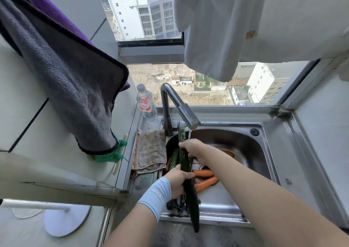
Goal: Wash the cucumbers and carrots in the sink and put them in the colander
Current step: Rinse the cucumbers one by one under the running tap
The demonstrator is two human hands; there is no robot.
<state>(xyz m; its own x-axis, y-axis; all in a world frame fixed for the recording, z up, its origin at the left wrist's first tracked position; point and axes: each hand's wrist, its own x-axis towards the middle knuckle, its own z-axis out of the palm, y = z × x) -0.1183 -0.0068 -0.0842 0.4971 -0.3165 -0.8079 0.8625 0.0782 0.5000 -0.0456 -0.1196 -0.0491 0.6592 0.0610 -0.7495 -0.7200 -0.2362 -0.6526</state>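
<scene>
A long dark green cucumber [186, 163] slants up over the steel sink [251, 142], its top end under the faucet [186, 114], where a thin stream of water runs. My left hand [178, 178] grips its middle from the left. My right hand [194, 148] holds its upper part. In the sink lie another cucumber [173, 159] and orange carrots [204, 173] [206, 183] [228, 153]. No colander shows in this view.
A stained cloth [151, 150] lies on the sink's left ledge, a water bottle [146, 103] behind it. A grey towel [62, 73] hangs at left above a green glove [113, 153]. White fabric [217, 31] hangs overhead. A window is behind the sink.
</scene>
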